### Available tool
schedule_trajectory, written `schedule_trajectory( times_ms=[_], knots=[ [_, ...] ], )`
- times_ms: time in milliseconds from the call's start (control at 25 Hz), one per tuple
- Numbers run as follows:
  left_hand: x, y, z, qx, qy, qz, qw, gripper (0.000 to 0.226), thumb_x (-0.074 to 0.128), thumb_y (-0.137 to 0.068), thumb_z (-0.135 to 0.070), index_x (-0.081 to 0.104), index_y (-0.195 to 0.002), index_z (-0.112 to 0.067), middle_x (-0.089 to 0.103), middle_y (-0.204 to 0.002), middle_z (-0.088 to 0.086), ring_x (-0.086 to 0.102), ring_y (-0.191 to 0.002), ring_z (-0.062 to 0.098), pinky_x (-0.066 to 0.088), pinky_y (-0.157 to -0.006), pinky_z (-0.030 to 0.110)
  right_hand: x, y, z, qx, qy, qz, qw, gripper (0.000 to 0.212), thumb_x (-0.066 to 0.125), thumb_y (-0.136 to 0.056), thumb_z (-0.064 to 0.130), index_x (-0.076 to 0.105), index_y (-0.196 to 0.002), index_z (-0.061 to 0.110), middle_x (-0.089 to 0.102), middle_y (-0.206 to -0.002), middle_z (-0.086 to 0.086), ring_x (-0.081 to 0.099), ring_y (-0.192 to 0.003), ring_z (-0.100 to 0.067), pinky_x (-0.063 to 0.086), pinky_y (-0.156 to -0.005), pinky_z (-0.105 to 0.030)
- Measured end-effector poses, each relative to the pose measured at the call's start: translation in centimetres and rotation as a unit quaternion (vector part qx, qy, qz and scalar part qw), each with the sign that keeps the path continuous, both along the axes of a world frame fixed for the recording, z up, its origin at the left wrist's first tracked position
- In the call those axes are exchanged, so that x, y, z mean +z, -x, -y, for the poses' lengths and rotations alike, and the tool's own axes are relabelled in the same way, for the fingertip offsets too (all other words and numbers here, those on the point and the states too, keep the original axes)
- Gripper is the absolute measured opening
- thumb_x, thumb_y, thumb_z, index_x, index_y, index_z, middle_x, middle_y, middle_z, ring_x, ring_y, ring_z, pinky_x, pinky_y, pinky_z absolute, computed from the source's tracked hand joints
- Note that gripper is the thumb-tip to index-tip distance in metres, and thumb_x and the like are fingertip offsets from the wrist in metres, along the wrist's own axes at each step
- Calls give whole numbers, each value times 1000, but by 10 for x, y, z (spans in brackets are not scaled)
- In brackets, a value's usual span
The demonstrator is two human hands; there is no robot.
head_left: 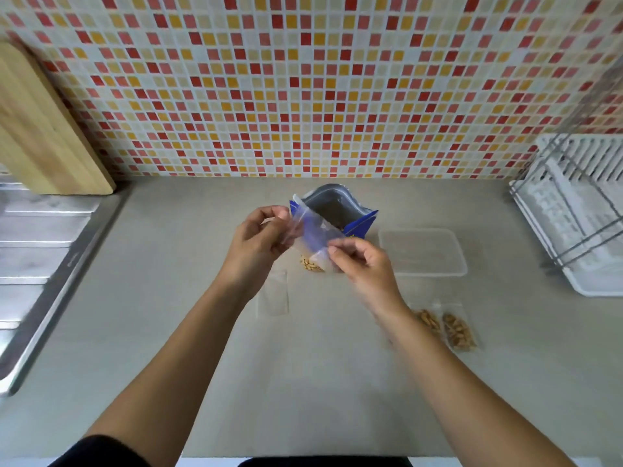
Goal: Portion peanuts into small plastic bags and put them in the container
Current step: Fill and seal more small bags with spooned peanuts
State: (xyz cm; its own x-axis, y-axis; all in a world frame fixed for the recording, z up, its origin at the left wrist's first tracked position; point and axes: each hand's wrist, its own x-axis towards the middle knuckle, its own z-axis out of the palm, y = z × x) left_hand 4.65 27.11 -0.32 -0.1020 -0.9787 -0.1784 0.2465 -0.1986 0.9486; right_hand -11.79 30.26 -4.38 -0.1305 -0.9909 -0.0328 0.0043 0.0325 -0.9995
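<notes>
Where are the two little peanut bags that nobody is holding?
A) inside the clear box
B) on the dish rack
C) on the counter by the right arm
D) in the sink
C: the two filled bags lie on the counter beside the right forearm, outside the clear container; the left hand and right hand pinch another small bag.

counter left: free | pouch, container: block rear | filled bags: right
</notes>
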Motion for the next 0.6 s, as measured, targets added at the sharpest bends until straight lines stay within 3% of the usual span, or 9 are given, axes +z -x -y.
schedule_trajectory(
  times_ms=[80,160,320,440,520,600],
  knots=[
    [15,5,6,-42,16,43,998,9,53,-93,-9,59,-100,-9,69,-74,-2,66,-70,10,55,-67,20,11,15,7,-17,5,-8,1000,4,67,-83,13,70,-83,16,62,-66,10,54,-60,2,43,-62,-14],
    [24,11,9,-63,16,26,998,13,53,-91,-1,59,-98,-11,69,-67,-1,66,-64,10,56,-64,20,19,27,14,-32,19,-6,999,6,69,-83,15,71,-84,10,61,-62,13,52,-60,2,42,-62,-15],
    [37,29,9,-70,-13,-132,989,19,47,-90,5,57,-93,-11,67,-66,1,65,-56,8,57,-59,18,27,38,25,-42,13,36,998,6,72,-79,15,69,-77,20,69,-74,5,61,-72,-9,49,-72,-27],
    [44,44,6,-88,-36,-212,973,22,43,-91,6,55,-94,-12,70,-67,2,67,-56,8,57,-55,17,33,34,30,-31,3,85,996,11,70,-79,8,65,-79,19,71,-71,5,66,-72,-11,53,-76,-31],
    [49,46,10,-76,-33,-189,979,23,48,-89,8,55,-96,-13,69,-70,5,68,-59,12,58,-56,20,35,34,32,-33,6,89,995,13,69,-80,7,64,-78,19,72,-70,5,67,-74,-14,54,-79,-35],
    [53,39,17,-52,25,-20,998,24,54,-86,8,57,-97,-13,66,-72,4,67,-66,15,57,-61,23,37,41,33,-35,12,67,997,14,65,-84,7,65,-81,21,73,-72,6,68,-75,-16,54,-80,-33]
  ],
)
